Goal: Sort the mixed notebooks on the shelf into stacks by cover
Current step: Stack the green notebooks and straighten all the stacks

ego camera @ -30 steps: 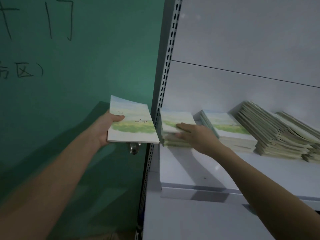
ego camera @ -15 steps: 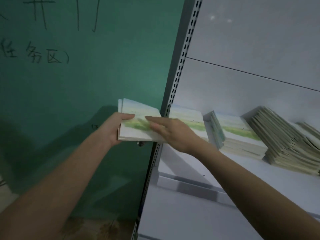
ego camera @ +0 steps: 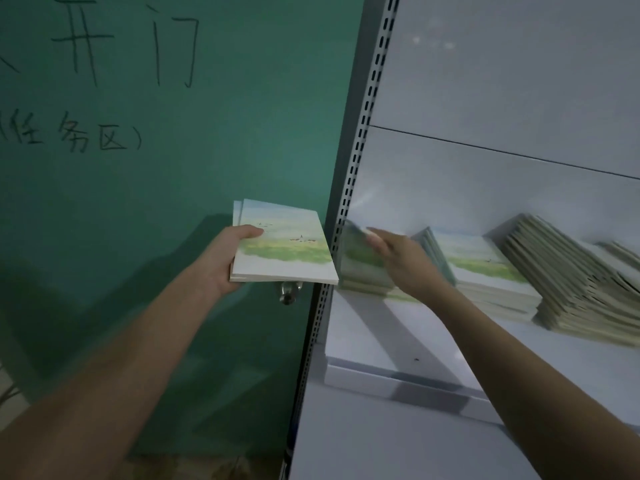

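My left hand [ego camera: 221, 261] holds two or three notebooks [ego camera: 287, 251] with a meadow-and-sky cover, out to the left of the shelf in front of the green door. My right hand [ego camera: 401, 258] is blurred by motion over the leftmost stack [ego camera: 356, 271] on the white shelf [ego camera: 398, 341], fingers stretched towards its top notebook; whether it grips one I cannot tell. A second meadow-cover stack [ego camera: 485, 268] stands to the right. Further right a slanted pile of pale notebooks [ego camera: 571, 289] leans against the back panel.
A green door [ego camera: 173, 168] with black handwriting fills the left side, and its metal knob [ego camera: 289, 294] pokes out under the held notebooks. A perforated grey upright [ego camera: 360, 147] divides door and shelf. A lower white shelf [ego camera: 381, 438] lies below.
My right hand left the notebooks held in my left hand and swung right to the leftmost shelf stack. The left hand now carries more than one notebook.
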